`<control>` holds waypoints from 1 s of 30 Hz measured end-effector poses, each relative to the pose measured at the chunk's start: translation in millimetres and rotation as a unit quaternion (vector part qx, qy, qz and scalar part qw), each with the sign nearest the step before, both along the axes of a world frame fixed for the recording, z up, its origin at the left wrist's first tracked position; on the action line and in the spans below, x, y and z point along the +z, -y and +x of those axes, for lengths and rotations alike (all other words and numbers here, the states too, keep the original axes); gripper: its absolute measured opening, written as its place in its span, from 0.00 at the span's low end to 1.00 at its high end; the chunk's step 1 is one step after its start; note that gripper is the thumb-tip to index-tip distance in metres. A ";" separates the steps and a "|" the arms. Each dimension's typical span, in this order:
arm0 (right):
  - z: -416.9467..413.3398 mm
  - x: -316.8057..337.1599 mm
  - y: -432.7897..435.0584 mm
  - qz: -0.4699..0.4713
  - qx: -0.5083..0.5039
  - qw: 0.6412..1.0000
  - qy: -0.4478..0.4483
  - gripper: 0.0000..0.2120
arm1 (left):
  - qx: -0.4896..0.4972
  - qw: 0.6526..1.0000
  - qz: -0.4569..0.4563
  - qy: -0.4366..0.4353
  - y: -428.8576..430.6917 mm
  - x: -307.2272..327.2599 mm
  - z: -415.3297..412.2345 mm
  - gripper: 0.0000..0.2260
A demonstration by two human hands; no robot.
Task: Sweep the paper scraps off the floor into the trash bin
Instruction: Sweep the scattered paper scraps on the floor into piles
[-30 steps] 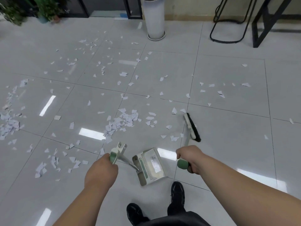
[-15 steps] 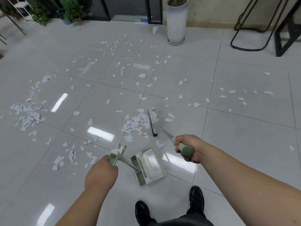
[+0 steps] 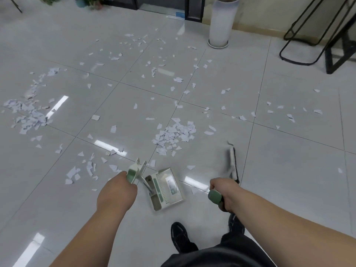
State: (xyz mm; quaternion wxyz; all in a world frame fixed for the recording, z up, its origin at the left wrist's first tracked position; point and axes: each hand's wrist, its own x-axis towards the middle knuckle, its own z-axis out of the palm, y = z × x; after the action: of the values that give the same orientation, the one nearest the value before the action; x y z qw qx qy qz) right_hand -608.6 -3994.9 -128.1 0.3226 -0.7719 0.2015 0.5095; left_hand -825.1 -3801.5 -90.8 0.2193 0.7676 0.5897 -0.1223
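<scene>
Gripping the handle of a dustpan [image 3: 166, 189], the left hand [image 3: 115, 192] is curled tight; the right hand [image 3: 225, 191] clenches a broom [image 3: 232, 163] handle. The dustpan rests on the floor [image 3: 289, 170] between them, its sticker too blurred to read. Paper scraps [image 3: 175, 133] lie heaped just beyond it.

motion blur on broom head [image 3: 232, 160]

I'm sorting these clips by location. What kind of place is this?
Likely an office lobby or a similar commercial interior: large glossy grey floor tiles, a tall white planter near the wall, and a black metal furniture frame.
</scene>
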 end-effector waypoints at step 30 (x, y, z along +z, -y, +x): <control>-67.0 33.8 -108.8 0.183 0.018 0.979 -0.087 0.07 | 0.084 0.996 -0.022 -0.024 -24.4 -8.1 -75.6 0.01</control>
State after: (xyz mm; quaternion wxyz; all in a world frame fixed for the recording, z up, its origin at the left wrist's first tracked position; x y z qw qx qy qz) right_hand -675.6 -3886.1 -94.2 0.4302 -0.6559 0.1190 0.6087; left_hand -900.7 -3777.1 -98.9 0.2312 0.7074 0.6543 -0.1345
